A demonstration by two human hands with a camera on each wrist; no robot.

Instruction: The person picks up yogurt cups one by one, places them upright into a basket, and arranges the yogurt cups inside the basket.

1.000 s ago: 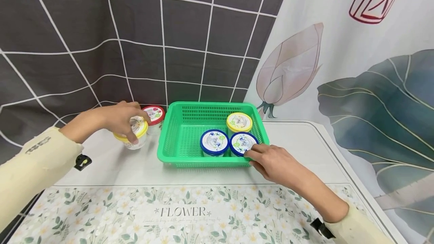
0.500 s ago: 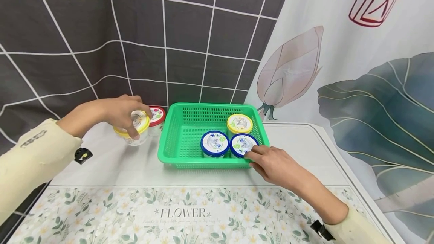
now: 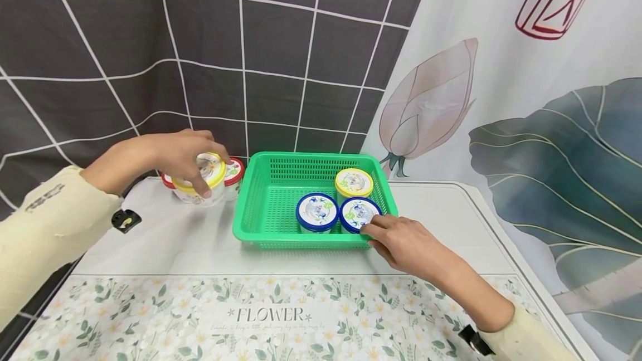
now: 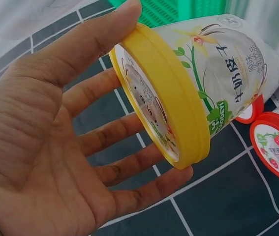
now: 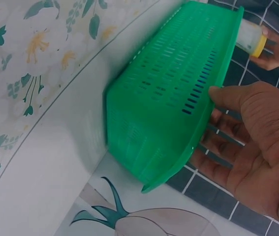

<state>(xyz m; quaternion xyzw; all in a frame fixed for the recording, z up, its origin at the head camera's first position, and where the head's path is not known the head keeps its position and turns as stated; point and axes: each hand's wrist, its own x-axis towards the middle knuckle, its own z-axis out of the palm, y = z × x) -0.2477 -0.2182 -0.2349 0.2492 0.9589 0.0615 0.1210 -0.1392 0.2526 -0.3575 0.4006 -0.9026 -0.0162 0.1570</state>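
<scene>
My left hand (image 3: pixel 183 155) pinches the rim of a yellow-lidded tub (image 3: pixel 210 170) left of the green basket (image 3: pixel 242 205). In the left wrist view, thumb and fingers of the left hand (image 4: pixel 75 128) span the yellow lid (image 4: pixel 173 98). My right hand (image 3: pixel 401 238) grips the basket's near right rim; the right wrist view shows that hand (image 5: pixel 252 142) with its thumb on the green rim (image 5: pixel 223 73). Inside the basket stand two blue-lidded tubs (image 3: pixel 317 211) and a yellow-lidded tub (image 3: pixel 354 182), grouped on the right side.
Red-lidded tubs (image 3: pixel 233 171) stand behind and beside the left hand, against the dark gridded curtain (image 3: pixel 200 88). A floral cloth (image 3: pixel 271 316) covers the front of the white table (image 3: pixel 431 205). A pale curtain hangs at the right.
My left hand has raised the yellow-lidded tub and shifted it slightly toward the back and right, and a red lid shows at its left. The right hand and basket hold nearly the same position.
</scene>
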